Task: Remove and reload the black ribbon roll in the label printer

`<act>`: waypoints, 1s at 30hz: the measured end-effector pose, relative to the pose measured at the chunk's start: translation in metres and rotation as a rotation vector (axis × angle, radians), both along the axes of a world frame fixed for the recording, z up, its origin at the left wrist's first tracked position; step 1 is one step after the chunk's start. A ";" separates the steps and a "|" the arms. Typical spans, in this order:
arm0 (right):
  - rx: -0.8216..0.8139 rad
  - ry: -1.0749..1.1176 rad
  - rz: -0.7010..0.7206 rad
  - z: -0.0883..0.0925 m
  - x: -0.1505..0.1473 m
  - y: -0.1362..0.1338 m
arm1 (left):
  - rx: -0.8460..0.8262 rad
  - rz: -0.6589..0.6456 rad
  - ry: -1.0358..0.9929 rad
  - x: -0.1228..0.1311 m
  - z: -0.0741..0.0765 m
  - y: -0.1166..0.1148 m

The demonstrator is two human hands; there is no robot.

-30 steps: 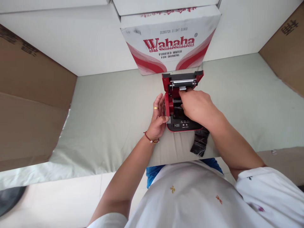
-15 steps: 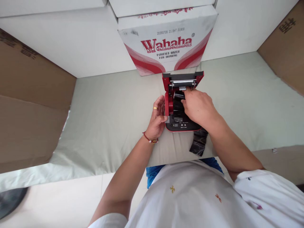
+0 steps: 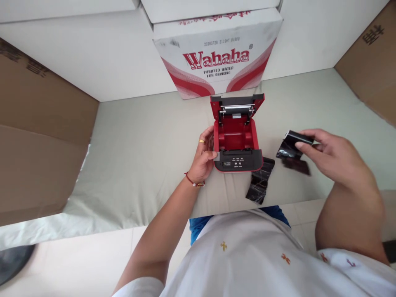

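A small red printer [image 3: 236, 140] with a black front panel stands open on the pale cloth, its red paper bay showing nothing inside. My left hand [image 3: 204, 156] grips the printer's left side, thumb on the front corner. Off to the right, above the cloth, my right hand [image 3: 332, 159] pinches a black roll [image 3: 292, 146] with a loose black strip trailing below it. A crumpled black strip [image 3: 260, 183] lies on the cloth just in front of the printer's right corner.
A white and red "Wahaha" carton [image 3: 218, 49] stands right behind the printer against white boxes. Brown cardboard [image 3: 40, 136] walls in the left side, more cardboard [image 3: 371, 62] the far right. The cloth-covered surface [image 3: 142, 152] ends close to my body.
My right hand has lifted the black roll out of the printer's bay and carried it to the right. The bay now shows red and bare. My left hand has stayed on the printer.
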State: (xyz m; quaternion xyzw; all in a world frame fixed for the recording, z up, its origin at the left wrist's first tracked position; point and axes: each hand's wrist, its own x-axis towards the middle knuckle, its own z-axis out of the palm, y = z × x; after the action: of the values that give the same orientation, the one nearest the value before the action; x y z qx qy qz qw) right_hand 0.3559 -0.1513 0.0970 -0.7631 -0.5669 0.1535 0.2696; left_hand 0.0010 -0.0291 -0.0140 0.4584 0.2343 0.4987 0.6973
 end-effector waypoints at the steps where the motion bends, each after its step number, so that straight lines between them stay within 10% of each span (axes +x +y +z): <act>1: -0.094 -0.010 0.003 -0.010 0.007 0.000 | -0.001 0.002 0.003 0.000 0.000 0.000; 9: 0.115 -0.106 0.247 -0.039 -0.031 -0.009 | 0.003 0.015 0.036 -0.004 0.002 0.000; 15: -0.225 -0.266 0.430 -0.031 -0.070 -0.007 | 0.002 0.025 0.042 -0.004 0.003 -0.001; 22: -0.131 0.221 0.832 0.034 -0.046 -0.009 | -0.003 0.020 0.015 -0.002 0.002 0.000; 30: -0.014 -0.116 0.477 0.050 -0.108 0.061 | 0.010 0.013 -0.021 0.000 -0.001 0.000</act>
State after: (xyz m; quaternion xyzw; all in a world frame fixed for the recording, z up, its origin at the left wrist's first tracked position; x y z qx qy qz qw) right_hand 0.2476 -0.0905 0.1472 -0.6171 -0.7445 0.1727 0.1874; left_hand 0.0014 -0.0291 -0.0146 0.4552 0.2276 0.5091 0.6941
